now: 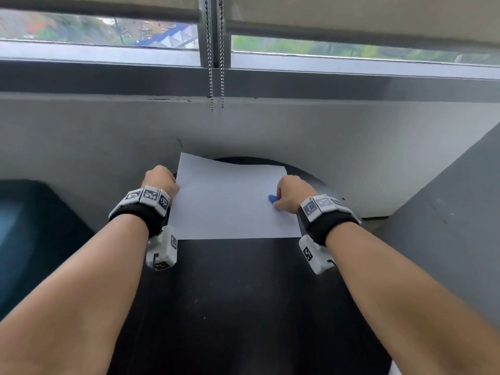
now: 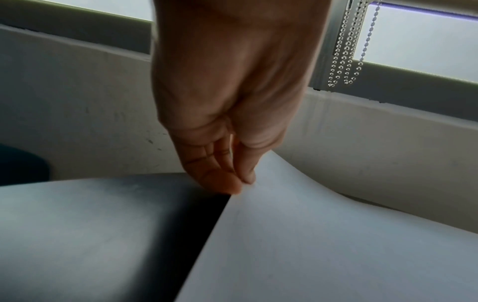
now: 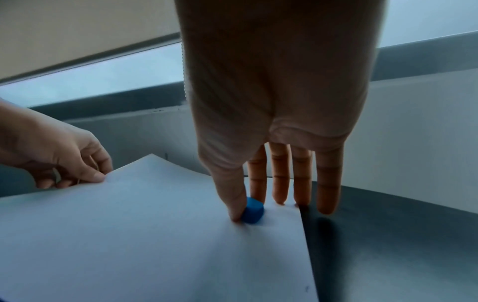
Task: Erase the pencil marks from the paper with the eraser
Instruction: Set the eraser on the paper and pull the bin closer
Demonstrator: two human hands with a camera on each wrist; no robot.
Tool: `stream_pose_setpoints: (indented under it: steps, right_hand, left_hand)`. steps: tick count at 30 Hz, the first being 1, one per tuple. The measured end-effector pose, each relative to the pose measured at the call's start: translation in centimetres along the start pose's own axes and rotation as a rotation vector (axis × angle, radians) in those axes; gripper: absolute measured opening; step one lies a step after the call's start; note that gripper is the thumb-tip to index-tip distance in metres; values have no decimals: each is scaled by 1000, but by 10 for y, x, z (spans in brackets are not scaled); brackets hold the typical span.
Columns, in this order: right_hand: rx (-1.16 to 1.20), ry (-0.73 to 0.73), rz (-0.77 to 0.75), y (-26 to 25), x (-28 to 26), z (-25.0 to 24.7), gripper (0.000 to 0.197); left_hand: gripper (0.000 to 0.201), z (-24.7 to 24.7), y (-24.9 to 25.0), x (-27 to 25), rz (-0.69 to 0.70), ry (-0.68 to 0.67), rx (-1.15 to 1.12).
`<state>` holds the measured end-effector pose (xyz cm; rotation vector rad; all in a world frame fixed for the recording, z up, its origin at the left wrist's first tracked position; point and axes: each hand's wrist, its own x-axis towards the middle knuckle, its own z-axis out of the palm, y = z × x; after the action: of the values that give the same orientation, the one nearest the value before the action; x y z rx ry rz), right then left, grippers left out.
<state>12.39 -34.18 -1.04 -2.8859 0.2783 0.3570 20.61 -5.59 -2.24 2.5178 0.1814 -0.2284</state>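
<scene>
A white sheet of paper (image 1: 230,204) lies on the black round table (image 1: 243,293), its far edge curling up against the wall. My left hand (image 1: 162,182) pinches the paper's left edge (image 2: 248,202) between thumb and fingers (image 2: 225,183). My right hand (image 1: 289,193) pinches a small blue eraser (image 1: 272,198) between thumb and index finger and presses it on the paper near its right edge (image 3: 253,211). The other right fingers (image 3: 327,183) point down at the paper and table. A faint small pencil mark (image 3: 307,288) shows near the paper's near right edge.
A grey wall (image 1: 297,136) and window sill stand right behind the table. Blind chains (image 1: 216,77) hang above the paper's far edge. A dark teal seat (image 1: 32,226) is at the left. A grey panel (image 1: 446,226) stands at the right.
</scene>
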Motion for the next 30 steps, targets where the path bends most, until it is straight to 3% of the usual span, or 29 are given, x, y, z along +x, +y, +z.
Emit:
stream_pose_setpoints:
  steps: [6,10,12,16,19,23,25,28,30]
  right_hand:
    - [-4,-9,-24,2,-4,-2,36]
    - [17,40,-75,11,-35,-6,46]
    - [27,63,-89,24,-58,-1,46]
    - [-7,27,-51,63,-114,25,46]
    - [-26,47,-15,91,-147,45,53]
    - [10,31,2,111,-170,64,54]
    - [-12,31,4,113,-175,73,54]
    - [-4,56,4,114,-176,77,55]
    - [-27,80,-17,117,-177,79,59]
  left_hand:
    - [4,-14,-10,-18,-7,-45,15]
    - [48,-28,-40,-47,88,-171,366]
    - [59,-28,-63,-75,116,-187,498]
    - [83,-17,-101,-134,61,-269,560]
    - [97,-4,-100,-166,58,-374,561]
    - [145,18,-73,-199,201,-474,563]
    - [147,34,-57,-214,328,-548,565]
    - [134,47,-36,-236,534,-675,527]
    - [130,43,-37,-235,537,-631,482]
